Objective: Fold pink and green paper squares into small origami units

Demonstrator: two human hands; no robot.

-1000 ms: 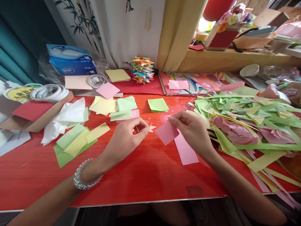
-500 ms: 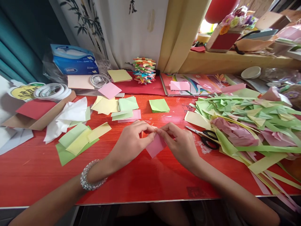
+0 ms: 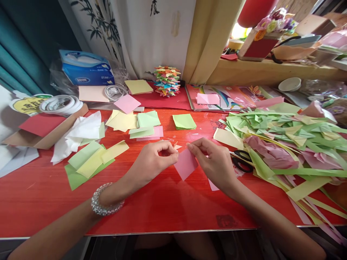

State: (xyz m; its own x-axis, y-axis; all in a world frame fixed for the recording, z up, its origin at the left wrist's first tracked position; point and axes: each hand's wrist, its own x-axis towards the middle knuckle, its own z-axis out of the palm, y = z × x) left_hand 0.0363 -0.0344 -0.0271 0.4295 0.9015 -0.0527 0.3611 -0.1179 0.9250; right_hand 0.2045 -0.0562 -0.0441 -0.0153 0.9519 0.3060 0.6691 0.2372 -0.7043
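Right fingers (image 3: 196, 151) pinch one pink square (image 3: 186, 166) near one pink sheet (image 3: 213, 185).

With the pink square (image 3: 186, 165) taken as the clock's centre, open passage is offered at 6 o'clock over bare red tabletop (image 3: 173, 207). At 9 the way is barred by the left hand (image 3: 155, 159), then by loose green and yellow sheets (image 3: 89, 164); at 10, by yellow notes (image 3: 123, 121). At 12 a low green stack (image 3: 184, 122) must be cleared. A lane is left at 1, beside the cream paper (image 3: 227, 137). At 3 movement is blocked by the right hand (image 3: 217, 162), scissors (image 3: 242, 161) and a paper heap (image 3: 273, 126).
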